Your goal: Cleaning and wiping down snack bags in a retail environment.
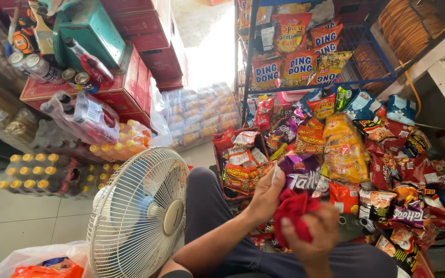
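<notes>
I'm sitting just right of the fan (139,213), left hand (266,198) pinching a purple bag (301,172) upright, right hand (312,234) closing around a red cloth (293,208) pressed just under it. Both hands touching; snack pile (372,154) beyond.

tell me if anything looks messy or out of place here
Yes: snack packets lie heaped loosely below the blue wire rack rather than shelved. The left hand holds a purple packet; the right hand grips a red cloth.
</notes>
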